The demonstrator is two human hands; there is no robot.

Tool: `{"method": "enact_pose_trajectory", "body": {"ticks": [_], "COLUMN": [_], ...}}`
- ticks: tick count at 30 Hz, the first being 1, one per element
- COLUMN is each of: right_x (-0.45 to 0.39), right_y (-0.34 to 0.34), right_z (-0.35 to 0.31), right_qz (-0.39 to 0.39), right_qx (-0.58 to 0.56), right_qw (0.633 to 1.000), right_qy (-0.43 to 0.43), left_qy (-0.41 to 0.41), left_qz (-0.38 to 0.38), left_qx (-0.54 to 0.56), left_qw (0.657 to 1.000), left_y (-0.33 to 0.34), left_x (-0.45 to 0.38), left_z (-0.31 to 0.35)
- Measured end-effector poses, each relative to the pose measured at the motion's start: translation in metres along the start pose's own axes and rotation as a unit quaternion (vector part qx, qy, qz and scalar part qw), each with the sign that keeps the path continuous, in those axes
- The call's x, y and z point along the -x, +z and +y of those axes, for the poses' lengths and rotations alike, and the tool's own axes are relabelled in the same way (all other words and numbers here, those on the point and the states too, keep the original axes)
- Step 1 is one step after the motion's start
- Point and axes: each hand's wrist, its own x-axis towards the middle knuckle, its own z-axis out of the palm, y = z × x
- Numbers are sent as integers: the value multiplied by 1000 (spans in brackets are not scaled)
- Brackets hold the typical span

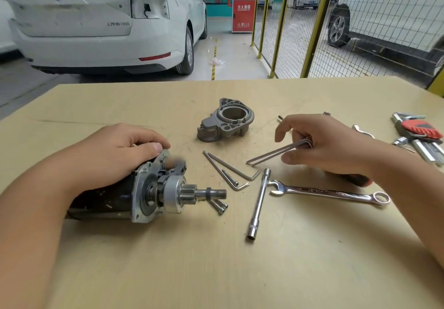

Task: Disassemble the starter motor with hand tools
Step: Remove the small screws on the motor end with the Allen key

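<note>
The starter motor (pixel 149 191) lies on its side at the left of the wooden table (pixel 240 272), its pinion shaft pointing right. My left hand (pixel 115 154) grips the motor's black body from above, thumb at the plate edge. The grey nose housing (pixel 225 123) stands apart, farther back at the centre. My right hand (pixel 324 145) pinches two hex keys (pixel 276 152) by their bent ends, long arms pointing left and down. Two bolts (pixel 219 206) lie under the shaft tip.
Three loose hex keys (pixel 228 171) lie between the motor and my right hand. A socket extension bar (pixel 258 203) and a combination spanner (pixel 329 192) lie in front. A red hex key set (pixel 418 133) sits at the far right. A red handle (pixel 358 180) shows under my right wrist.
</note>
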Motion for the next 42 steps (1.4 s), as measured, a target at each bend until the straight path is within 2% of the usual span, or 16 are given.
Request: {"method": "enact_pose_trajectory", "body": {"ticks": [9, 12, 15, 19, 23, 28, 31, 34, 37, 39, 42], "right_x": [-1, -1, 0, 0, -3, -4, -4, -6, -2, 3, 6], "right_y": [3, 4, 0, -2, 3, 5, 0, -4, -1, 10, 36], "right_z": [-4, -4, -6, -8, -8, -4, 3, 5, -7, -25, -51], "right_qz": [197, 232, 249, 207, 77, 50, 52, 90, 127, 121, 62], "right_qx": [-69, -16, 93, 202, 267, 273, 242, 210, 119, 44, -56], "right_qw": [978, 972, 964, 957, 955, 955, 965, 972, 985, 992, 994], "right_qy": [7, 16, 2, 21, 101, 104, 90, 55, 16, -21, -64], "left_qy": [2, 1, -1, 0, 1, -2, -5, -8, -14, -15, -34], "left_qz": [-1, -1, 0, 0, -3, -1, -5, -9, -14, -17, -10], "left_qx": [3, 1, 3, 11, 10, 11, 5, 5, 13, 13, 9], "left_qw": [1000, 1000, 1000, 1000, 1000, 1000, 1000, 1000, 1000, 1000, 999], "left_y": [0, 0, 0, 0, 0, 0, 0, 0, -1, -1, -1], "left_x": [0, 1, 1, 2, 3, 4, 4, 5, 7, 8, 7], "left_z": [-2, -2, -1, 0, 2, 4, 6, 7, 10, 13, 18]}}
